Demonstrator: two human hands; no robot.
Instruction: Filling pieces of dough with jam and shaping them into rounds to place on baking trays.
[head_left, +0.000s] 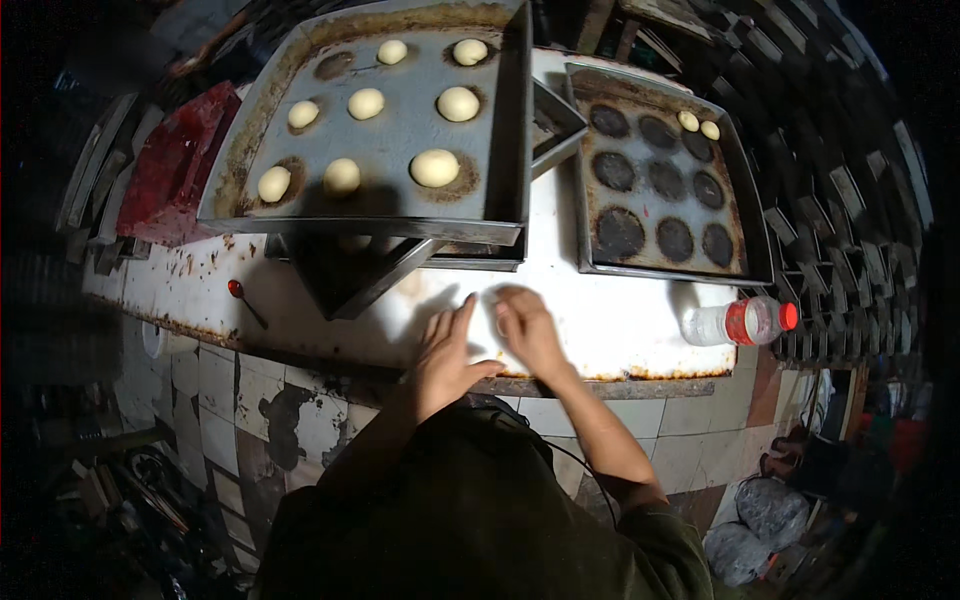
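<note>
Over the white worktop (620, 325), my left hand (445, 355) lies with fingers stretched out and the thumb spread apart. Beside it, my right hand (530, 328) is curled, its fingertips bent inward; whatever they may hold is hidden. Beyond both hands, a large metal tray (300, 205) bears several pale round dough balls (435, 168), spaced apart on dark round marks. It rests on other trays stacked crosswise (375, 285). To the right, a second metal tray (590, 240) has dark round marks and two small dough pieces (688, 121) near its far right corner.
A clear bottle with a red cap (745, 322) lies at the table's right end. Left of my hands is a spoon with a red bowl (247, 300). A red box (175, 170) stands at far left. Stacked metal trays (830, 210) line the right. Plastic bags (770, 515) sit on the floor.
</note>
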